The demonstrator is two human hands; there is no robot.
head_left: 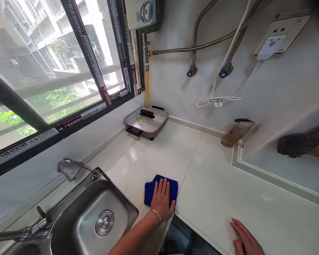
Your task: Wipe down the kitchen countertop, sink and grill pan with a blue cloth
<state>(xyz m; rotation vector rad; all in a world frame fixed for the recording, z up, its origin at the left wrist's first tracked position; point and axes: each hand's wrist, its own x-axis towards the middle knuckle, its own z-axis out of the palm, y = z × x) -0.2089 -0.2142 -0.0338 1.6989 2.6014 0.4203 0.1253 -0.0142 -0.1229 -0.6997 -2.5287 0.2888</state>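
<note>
A folded blue cloth (149, 191) lies on the white countertop (210, 184), to the right of the steel sink. Pressed flat on the cloth is my left hand (161, 202), its fingers stretched out and a silver bracelet at the wrist. My right hand (246, 239) is at the bottom edge, over the counter on the right, partly cut off by the frame. Its fingers are extended, and I see nothing held in it.
The steel sink (122, 209) and faucet (29, 232) are at lower left. A grey mesh cloth (70, 170) hangs by the sink. A lidded electric pan (147, 122) stands in the corner. A brown container (235, 134) leans near the wall, below a plugged-in charger (271, 46).
</note>
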